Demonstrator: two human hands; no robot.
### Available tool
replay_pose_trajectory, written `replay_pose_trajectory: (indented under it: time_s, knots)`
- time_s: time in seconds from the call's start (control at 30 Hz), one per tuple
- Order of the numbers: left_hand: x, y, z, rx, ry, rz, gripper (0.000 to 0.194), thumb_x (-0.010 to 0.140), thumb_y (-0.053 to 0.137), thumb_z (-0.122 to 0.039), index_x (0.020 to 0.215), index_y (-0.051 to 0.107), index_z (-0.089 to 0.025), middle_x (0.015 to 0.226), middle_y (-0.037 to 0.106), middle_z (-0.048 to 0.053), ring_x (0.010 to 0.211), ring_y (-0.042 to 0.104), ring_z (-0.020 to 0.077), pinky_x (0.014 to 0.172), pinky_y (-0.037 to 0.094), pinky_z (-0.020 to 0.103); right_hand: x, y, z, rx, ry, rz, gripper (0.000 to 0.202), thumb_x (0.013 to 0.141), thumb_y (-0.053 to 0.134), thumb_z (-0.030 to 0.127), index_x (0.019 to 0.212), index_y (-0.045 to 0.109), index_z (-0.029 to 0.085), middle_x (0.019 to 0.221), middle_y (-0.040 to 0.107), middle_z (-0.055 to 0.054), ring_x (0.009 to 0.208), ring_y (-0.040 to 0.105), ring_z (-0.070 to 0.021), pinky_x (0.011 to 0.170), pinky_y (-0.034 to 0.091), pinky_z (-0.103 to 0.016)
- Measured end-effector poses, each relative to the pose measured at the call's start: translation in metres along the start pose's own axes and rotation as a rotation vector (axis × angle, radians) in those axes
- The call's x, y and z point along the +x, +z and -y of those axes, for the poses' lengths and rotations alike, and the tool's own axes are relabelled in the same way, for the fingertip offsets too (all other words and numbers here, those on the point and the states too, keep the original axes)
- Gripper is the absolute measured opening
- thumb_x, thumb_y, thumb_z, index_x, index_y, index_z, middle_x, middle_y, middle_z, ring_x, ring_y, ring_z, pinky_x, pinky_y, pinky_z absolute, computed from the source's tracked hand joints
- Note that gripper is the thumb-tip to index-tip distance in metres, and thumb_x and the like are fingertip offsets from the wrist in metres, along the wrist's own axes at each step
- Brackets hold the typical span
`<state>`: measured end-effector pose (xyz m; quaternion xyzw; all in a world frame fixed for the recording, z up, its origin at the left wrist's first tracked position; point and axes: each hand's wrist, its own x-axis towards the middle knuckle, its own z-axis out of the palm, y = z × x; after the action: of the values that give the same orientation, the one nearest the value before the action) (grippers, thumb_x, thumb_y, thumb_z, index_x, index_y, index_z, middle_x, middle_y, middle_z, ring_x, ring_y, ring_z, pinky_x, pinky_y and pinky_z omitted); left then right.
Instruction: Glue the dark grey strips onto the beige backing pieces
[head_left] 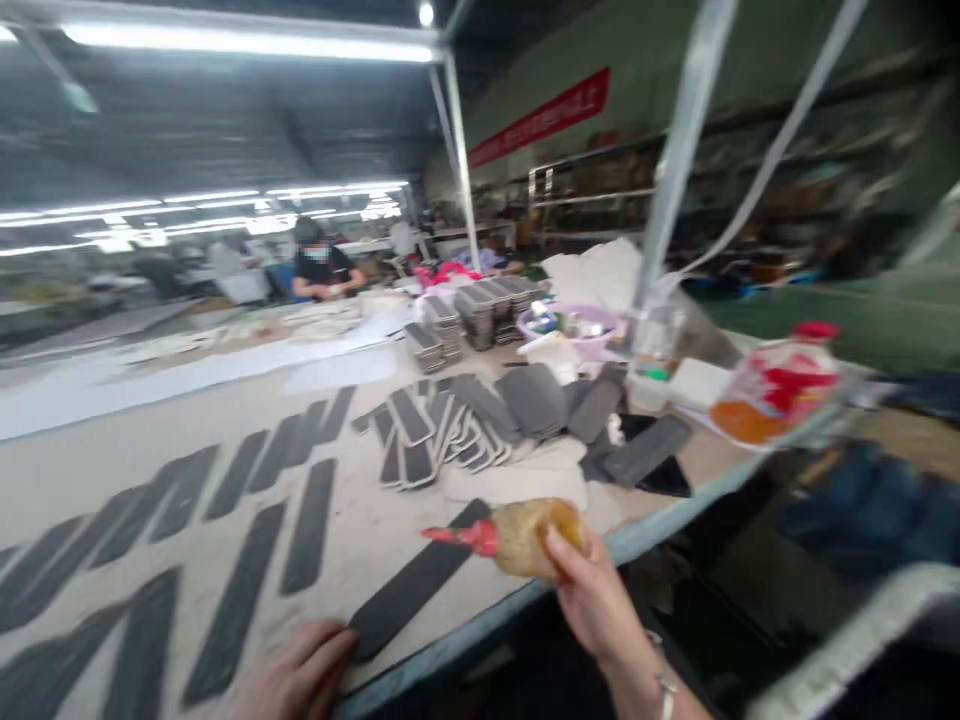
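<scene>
My right hand [589, 590] is closed around a squeeze glue bottle [521, 535]. The bottle lies nearly level, its red nozzle pointing left. Below the nozzle a dark grey strip with rounded ends [412, 595] rests slantwise near the table's front edge. At the strip's near end is my left hand [296, 670], low in the view, fingers stretched out and fingertips touching the strip's end; its thumb is hidden. More dark strips [236, 605] lie in rows on the table to the left. A loose pile of grey pieces with pale edges [442, 430] sits beyond the bottle.
Stacked pieces [480, 310] and a purple basket [574, 330] stand further back. A jug with a red cap [787, 385] is near the right edge of the table [510, 610]. A metal post [682, 150] rises at the right. Another person [322, 265] works in the distance.
</scene>
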<state>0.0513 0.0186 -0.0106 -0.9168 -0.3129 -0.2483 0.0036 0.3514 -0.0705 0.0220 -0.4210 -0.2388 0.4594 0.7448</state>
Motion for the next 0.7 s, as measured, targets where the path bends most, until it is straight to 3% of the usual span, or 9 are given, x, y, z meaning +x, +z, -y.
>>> replay_pose_trajectory:
  time_s: [0.1,0.23,0.43,0.7]
  knots:
    - [-0.042,-0.026,0.002,0.044,-0.105,0.190,0.025,0.087,0.039,-0.019,0.096,0.062,-0.022,0.087,0.062,0.005,0.077,0.058,0.0134,0.069,0.049,0.022,0.000,0.003,-0.018,-0.535,-0.148,-0.039,0.045,0.063,0.072,0.035,0.102,0.053,0.020,0.093,0.059,-0.004,0.083,0.056,-0.0182,0.075,0.046,-0.031]
    - [-0.044,-0.022,0.001,0.034,-0.165,0.264,0.024,0.085,0.042,-0.017,0.100,0.061,-0.020,0.087,0.059,0.006,0.081,0.054,0.0162,0.072,0.046,0.027,-0.008,0.014,-0.034,-0.923,-0.459,0.068,0.039,0.066,0.068,0.039,0.098,0.056,0.020,0.095,0.058,-0.005,0.084,0.055,-0.0206,0.079,0.044,-0.036]
    - [-0.044,-0.027,-0.002,0.014,-0.154,0.315,0.022,0.085,0.044,-0.022,0.100,0.060,-0.020,0.086,0.056,0.005,0.083,0.051,0.0165,0.074,0.044,0.028,-0.021,0.038,-0.043,-1.085,-0.810,0.299,0.025,0.071,0.066,0.034,0.089,0.056,0.019,0.086,0.057,-0.005,0.079,0.055,-0.0202,0.072,0.044,-0.034]
    - [-0.046,-0.024,0.001,0.002,-0.163,0.322,0.022,0.084,0.043,-0.024,0.097,0.060,-0.020,0.087,0.054,0.005,0.084,0.049,0.0172,0.073,0.042,0.028,-0.029,0.056,-0.059,-1.152,-0.874,0.448,0.019,0.074,0.061,0.032,0.087,0.055,0.019,0.084,0.057,-0.006,0.077,0.055,-0.0190,0.068,0.044,-0.031]
